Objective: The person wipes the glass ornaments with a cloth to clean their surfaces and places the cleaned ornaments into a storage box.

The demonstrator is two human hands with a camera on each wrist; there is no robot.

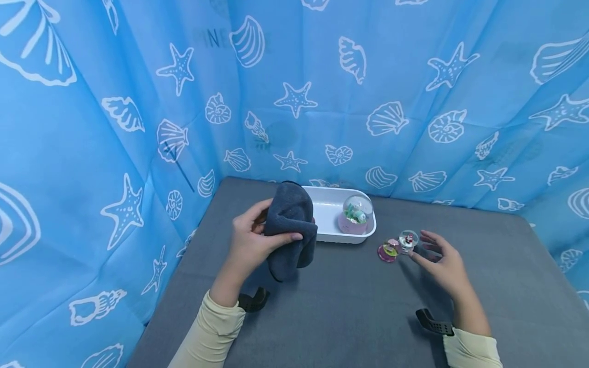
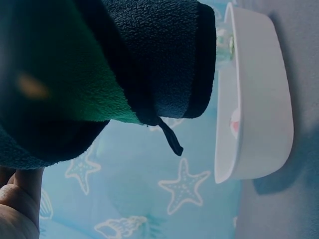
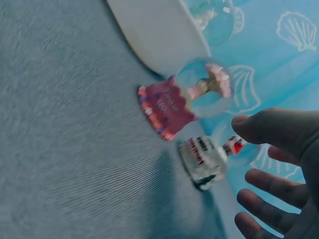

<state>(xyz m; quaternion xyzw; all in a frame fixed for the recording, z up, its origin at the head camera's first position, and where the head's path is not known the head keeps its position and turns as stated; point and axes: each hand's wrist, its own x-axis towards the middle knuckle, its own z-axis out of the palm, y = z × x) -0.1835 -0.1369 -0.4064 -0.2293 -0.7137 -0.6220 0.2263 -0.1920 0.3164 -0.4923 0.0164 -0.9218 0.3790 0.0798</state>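
A folded dark grey cloth (image 1: 291, 225) with a black edge is gripped in my left hand (image 1: 253, 237), in front of the tray's left part. In the left wrist view the cloth (image 2: 154, 55) covers most of that hand. My right hand (image 1: 444, 263) has its fingers spread beside a small snow globe (image 1: 408, 241) with a red and white figure; whether the thumb touches it, I cannot tell. Left of that globe stands another small snow globe (image 1: 389, 250) on a pink-purple base. A larger snow globe (image 1: 355, 214) with a pink base sits in the white tray's right end.
The white tray (image 1: 338, 238) stands near the grey table's (image 1: 345, 312) back edge. Inside it, a small white and red thing (image 2: 235, 122) is partly visible in the left wrist view. A blue curtain (image 1: 317, 138) with shells and starfish hangs behind and at the left.
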